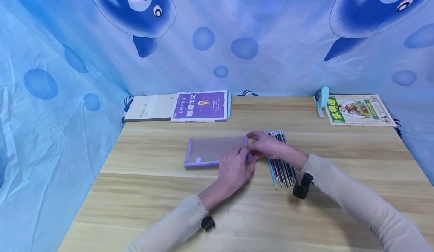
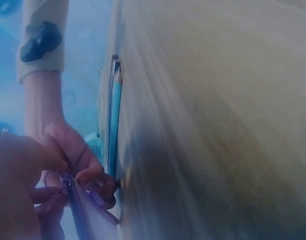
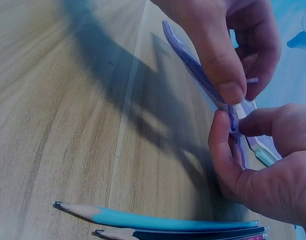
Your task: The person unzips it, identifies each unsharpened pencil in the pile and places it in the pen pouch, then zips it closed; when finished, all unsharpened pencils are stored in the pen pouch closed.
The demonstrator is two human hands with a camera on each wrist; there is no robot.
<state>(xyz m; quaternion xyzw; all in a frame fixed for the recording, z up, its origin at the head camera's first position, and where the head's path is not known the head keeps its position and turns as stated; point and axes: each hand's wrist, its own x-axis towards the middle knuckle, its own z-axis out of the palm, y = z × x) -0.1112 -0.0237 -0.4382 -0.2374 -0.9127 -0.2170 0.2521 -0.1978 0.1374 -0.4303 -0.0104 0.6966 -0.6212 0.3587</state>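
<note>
From my remote view: mesh pouch [image 1: 208,150] with purple edging lies mid-table, left of pencils [image 1: 281,163]. I see left hand [image 1: 235,169] on near side of pouch's right end, thumb and fingers pinching its edge. Right hand [image 1: 267,145] reaches across pencils, thumb and finger pinching same end, just beside left. Pencils side by side on table [image 1: 125,191], points toward near side. Far left: pale book [image 1: 150,107], purple book [image 1: 200,107] beside it. Far right: magazine [image 1: 361,110].
</note>
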